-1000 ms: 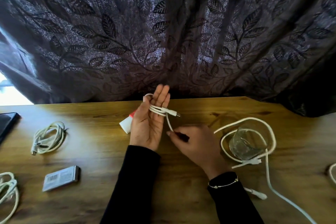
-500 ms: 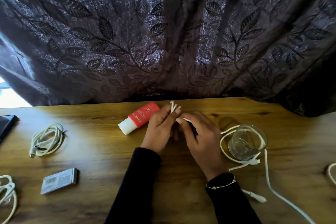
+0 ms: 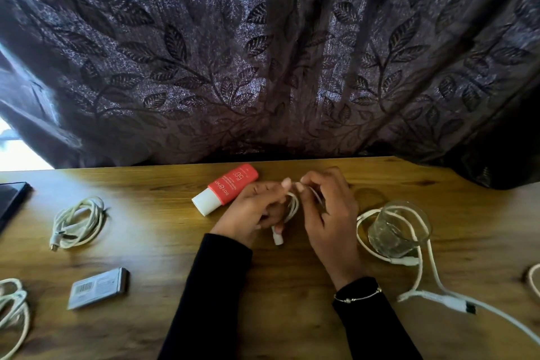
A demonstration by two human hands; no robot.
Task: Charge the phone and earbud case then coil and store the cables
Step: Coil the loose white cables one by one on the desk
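Fingers of both hands meet over the middle of the wooden table [image 3: 163, 248], pinching a small coil of white cable [image 3: 293, 207] between them. Thumb and forefinger of the left hand [image 3: 251, 213] are pressed together on the top of the loop, and the right hand [image 3: 327, 213] curls its fingertips against the same spot from the other side. One white plug end [image 3: 277, 238] of that cable hangs down below the left hand, just above the tabletop.

Just beyond the left hand lies a red tube with a white cap [image 3: 226, 190]. To the right, a clear drinking glass [image 3: 399, 228] stands inside a loose loop of thicker white cable [image 3: 429, 260] that trails off toward the lower right corner. On the left side rest a coiled white cable [image 3: 79, 222], a small grey box with a barcode [image 3: 98, 288], and another cable bundle [image 3: 13, 310] at the edge. A dark flat device [image 3: 11, 202] shows at the far left. A dark curtain with a leaf pattern [image 3: 263, 52] hangs behind the table.
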